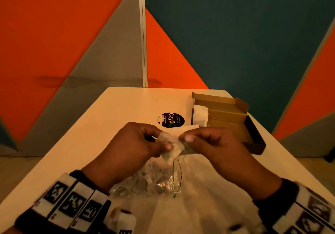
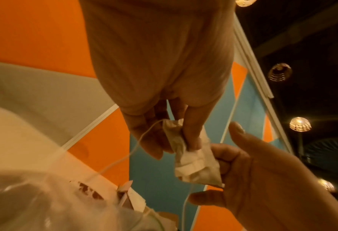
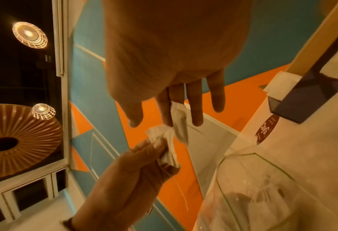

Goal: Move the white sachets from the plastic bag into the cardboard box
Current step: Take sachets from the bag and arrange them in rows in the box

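Both hands meet above the table's middle and pinch a small bunch of crumpled white sachets [image 1: 172, 144] between them. My left hand [image 1: 164, 145] grips the bunch's left side with thumb and fingers; in the left wrist view a thin white string [image 2: 144, 134] trails down from it. My right hand [image 1: 188, 139] pinches the right side, its other fingers spread in the right wrist view. Below the hands lies the clear plastic bag [image 1: 154, 181] with more sachets inside. The open cardboard box [image 1: 226, 118] stands at the far right with white sachets [image 1: 200, 115] stacked in its left end.
A round dark sticker [image 1: 171, 120] marks the white table [image 1: 117, 118] just left of the box. The box's dark lid [image 1: 254, 137] hangs open toward the table's right edge. Orange, grey and blue wall panels [image 1: 235, 34] stand behind the table.
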